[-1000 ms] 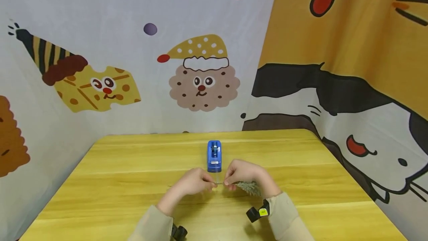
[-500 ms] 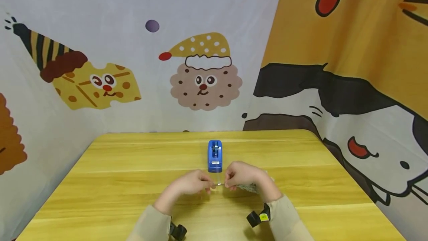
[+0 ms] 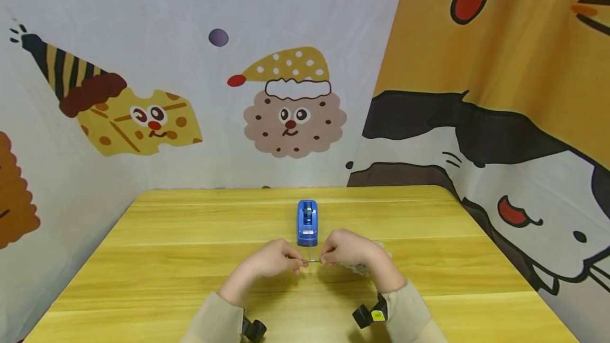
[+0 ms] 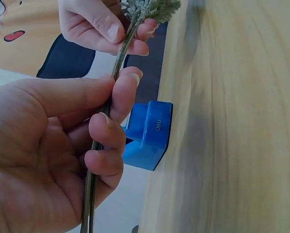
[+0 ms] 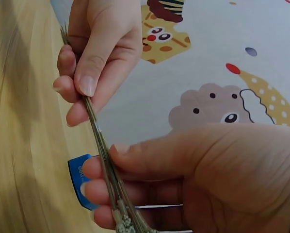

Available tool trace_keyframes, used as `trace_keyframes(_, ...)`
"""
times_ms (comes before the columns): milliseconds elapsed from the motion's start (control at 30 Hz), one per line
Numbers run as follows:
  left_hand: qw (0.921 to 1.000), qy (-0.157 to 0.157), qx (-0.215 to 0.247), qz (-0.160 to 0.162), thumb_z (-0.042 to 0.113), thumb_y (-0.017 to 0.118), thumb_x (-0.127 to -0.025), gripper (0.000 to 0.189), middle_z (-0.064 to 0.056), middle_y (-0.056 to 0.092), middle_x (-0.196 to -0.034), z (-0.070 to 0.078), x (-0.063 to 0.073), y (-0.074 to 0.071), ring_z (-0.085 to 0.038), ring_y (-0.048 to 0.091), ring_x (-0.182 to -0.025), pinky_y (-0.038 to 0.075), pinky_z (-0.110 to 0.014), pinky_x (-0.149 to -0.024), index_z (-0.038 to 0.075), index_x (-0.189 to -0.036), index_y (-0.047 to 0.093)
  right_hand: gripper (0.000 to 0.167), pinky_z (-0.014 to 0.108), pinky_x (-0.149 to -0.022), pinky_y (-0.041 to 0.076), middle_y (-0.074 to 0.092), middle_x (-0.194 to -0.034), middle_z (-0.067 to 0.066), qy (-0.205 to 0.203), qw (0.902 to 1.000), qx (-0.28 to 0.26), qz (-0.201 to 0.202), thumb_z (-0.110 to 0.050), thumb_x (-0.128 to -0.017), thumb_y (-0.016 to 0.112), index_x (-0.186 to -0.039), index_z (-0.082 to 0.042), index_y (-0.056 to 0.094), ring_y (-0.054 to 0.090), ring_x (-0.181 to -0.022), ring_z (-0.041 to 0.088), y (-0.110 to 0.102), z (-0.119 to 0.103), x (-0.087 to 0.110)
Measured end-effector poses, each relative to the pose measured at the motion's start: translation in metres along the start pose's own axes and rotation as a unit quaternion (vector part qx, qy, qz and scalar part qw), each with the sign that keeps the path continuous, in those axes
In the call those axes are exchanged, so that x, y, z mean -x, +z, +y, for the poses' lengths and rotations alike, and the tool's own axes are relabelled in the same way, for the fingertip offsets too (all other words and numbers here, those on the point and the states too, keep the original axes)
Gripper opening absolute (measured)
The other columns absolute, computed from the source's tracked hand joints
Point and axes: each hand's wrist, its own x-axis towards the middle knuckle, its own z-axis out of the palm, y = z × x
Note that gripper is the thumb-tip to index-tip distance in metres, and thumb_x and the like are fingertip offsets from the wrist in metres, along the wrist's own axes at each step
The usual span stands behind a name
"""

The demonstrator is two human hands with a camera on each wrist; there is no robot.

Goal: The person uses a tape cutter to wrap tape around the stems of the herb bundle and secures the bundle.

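Both hands meet low over the yellow wooden bench (image 3: 190, 258), each gripping the same small bundle of thin green stems (image 5: 100, 141). The left hand (image 3: 272, 261) has its thumb and curled fingers (image 4: 106, 133) clamped round the bare lower part of the stems, which run on past the palm and out of the left wrist view. The right hand (image 3: 351, 252) pinches the bundle a little further along, thumb pressed over the stems against its fingers (image 5: 99, 187), just below the fuzzy grey-green flower head (image 4: 150, 7). Only a short stretch of stem shows between the two sets of fingers in the head view, held roughly level and just above the bench. Just beyond the fingers, on the far side, a blue tape dispenser (image 3: 307, 222) stands on the bench, close to the hands but not touching them. Beige sleeves (image 3: 212, 322) cover both forearms. Cartoon-printed cloth (image 3: 286, 105) hangs behind and to the right of the bench
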Motion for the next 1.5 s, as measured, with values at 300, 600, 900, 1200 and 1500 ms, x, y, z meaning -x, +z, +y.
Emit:
trace_keyframes(300, 0.9996, -0.018, 0.008, 0.02, 0.008, 0.066, -0.089, 0.012, -0.002, 0.073, -0.09, 0.003, 0.001, 0.001, -0.011, 0.036, -0.057, 0.03, -0.024, -0.051, 0.005, -0.09, 0.078, 0.009, 0.026, -0.054, 0.047, 0.065, -0.067, -0.005, 0.015, 0.9993, 0.028, 0.019, -0.007, -0.085, 0.071, -0.078, -0.008, 0.076, 0.053, -0.057, 0.007, 0.001, -0.003, 0.001)
trace_keyframes(600, 0.9992, -0.018, 0.018, 0.03, 0.009, 0.067, -0.088, 0.012, 0.004, 0.07, -0.081, -0.001, 0.002, 0.001, -0.008, 0.045, -0.049, 0.035, -0.022, -0.046, 0.007, -0.094, 0.078, 0.009, 0.023, -0.052, 0.044, 0.064, -0.064, -0.007, -0.004, 0.9999, 0.001, 0.014, -0.007, -0.084, 0.073, -0.076, -0.008, 0.075, 0.05, -0.055, 0.005, 0.001, 0.004, -0.002)
trace_keyframes(900, 0.9972, -0.048, 0.048, 0.031, 0.012, 0.071, -0.085, 0.013, 0.003, 0.071, -0.091, -0.005, 0.001, 0.002, -0.019, 0.059, -0.046, 0.038, -0.021, -0.04, 0.012, -0.097, 0.078, 0.017, 0.022, -0.052, 0.04, 0.06, -0.064, -0.01, 0.0, 0.9998, -0.001, 0.017, -0.006, -0.082, 0.074, -0.069, -0.015, 0.069, 0.047, -0.055, 0.005, 0.003, 0.007, -0.004)
trace_keyframes(1200, 0.9986, -0.017, 0.04, 0.029, 0.013, 0.069, -0.087, 0.015, 0.001, 0.071, -0.085, -0.007, 0.0, 0.003, -0.01, 0.05, -0.047, 0.037, -0.021, -0.043, 0.007, -0.098, 0.077, 0.019, 0.023, -0.054, 0.045, 0.06, -0.065, -0.008, 0.003, 0.9998, 0.001, 0.021, -0.003, -0.082, 0.073, -0.07, -0.014, 0.064, 0.051, -0.058, 0.006, 0.008, 0.009, -0.006)
trace_keyframes(1500, 0.9997, 0.004, 0.011, 0.023, 0.011, 0.061, -0.09, 0.018, -0.002, 0.071, -0.077, -0.006, 0.001, -0.002, -0.005, 0.036, -0.048, 0.028, -0.019, -0.044, 0.005, -0.091, 0.077, 0.013, 0.024, -0.051, 0.045, 0.061, -0.065, -0.002, 0.0, 0.9993, -0.031, 0.02, -0.003, -0.088, 0.066, -0.077, -0.009, 0.066, 0.054, -0.055, 0.01, 0.005, 0.006, -0.006)
